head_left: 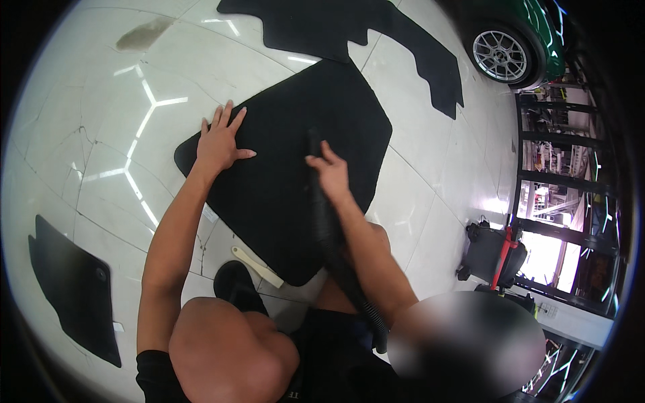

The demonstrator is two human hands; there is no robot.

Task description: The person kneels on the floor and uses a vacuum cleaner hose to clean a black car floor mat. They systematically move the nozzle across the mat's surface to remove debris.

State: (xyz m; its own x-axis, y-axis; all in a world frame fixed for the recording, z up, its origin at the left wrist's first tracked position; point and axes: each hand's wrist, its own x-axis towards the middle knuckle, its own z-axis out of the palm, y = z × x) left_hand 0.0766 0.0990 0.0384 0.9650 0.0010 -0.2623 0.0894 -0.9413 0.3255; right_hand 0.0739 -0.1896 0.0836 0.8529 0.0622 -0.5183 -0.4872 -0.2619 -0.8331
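A large black car floor mat (269, 181) lies flat on the shiny tiles in front of me. My left hand (220, 142) presses on its left part, palm down with the fingers spread. In my right hand (330, 173) is a black vacuum hose (324, 225), gripped near its front end. The hose's tip rests over the middle of the mat, dark on dark, so its exact contact cannot be made out. From there the hose runs back along my right forearm to my lap. A cream-handled brush (257, 266) lies on the floor by the mat's near left edge.
More black mats (430, 60) lie beyond, one touching the large mat's far corner. Another dark mat (74, 289) is at the left. A green car's wheel (500, 56) stands at the far right. A black wheeled machine with a red handle (504, 258) stands at the right.
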